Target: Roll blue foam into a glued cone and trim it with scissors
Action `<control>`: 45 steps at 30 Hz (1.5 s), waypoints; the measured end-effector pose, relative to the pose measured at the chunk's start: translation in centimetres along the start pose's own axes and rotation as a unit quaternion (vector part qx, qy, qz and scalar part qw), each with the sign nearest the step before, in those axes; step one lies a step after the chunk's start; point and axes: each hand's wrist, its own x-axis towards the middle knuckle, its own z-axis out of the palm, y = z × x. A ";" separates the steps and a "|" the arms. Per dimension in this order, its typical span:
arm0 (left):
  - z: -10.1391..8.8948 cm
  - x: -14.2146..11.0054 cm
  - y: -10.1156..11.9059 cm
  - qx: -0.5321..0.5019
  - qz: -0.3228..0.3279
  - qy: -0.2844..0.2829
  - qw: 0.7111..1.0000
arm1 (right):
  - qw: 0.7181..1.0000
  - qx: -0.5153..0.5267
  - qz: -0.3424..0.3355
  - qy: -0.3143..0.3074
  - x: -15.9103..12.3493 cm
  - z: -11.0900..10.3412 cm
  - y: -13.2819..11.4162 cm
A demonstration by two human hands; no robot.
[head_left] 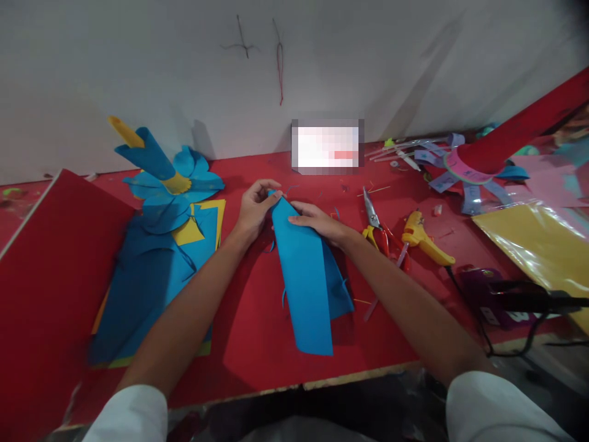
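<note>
A blue foam or paper sheet (301,282), folded or curled over along its length, stands out from both my hands above the red table. My left hand (256,207) pinches its far left corner between thumb and fingers. On the far right edge, my right hand (317,220) grips the sheet with the thumb on top; the fingers underneath are hidden. Beneath it lies another blue piece (340,294) with thin blue offcuts around it. Scissors (372,212) with yellow and red handles lie right of my right hand.
A yellow glue gun (426,238) with a black cord lies at the right. Blue and yellow sheets (151,288) and a blue flower with a rolled cone (156,156) stand left, beside a red board (59,276). A blurred bright rectangle (326,147) leans against the wall. Yellow packets (538,245) lie far right.
</note>
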 end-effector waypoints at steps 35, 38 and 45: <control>0.0 0.0 0.6 -0.109 -0.050 -0.041 0.992 | 0.997 0.041 -0.031 0.049 0.5 -1.0 0.7; -0.1 0.0 0.8 -0.116 -0.054 -0.047 0.991 | 0.995 0.008 -0.061 0.080 0.6 -1.4 0.6; 0.2 -0.3 1.5 -0.137 -0.058 -0.051 0.987 | 0.989 -0.005 -0.070 0.133 0.7 -1.7 0.3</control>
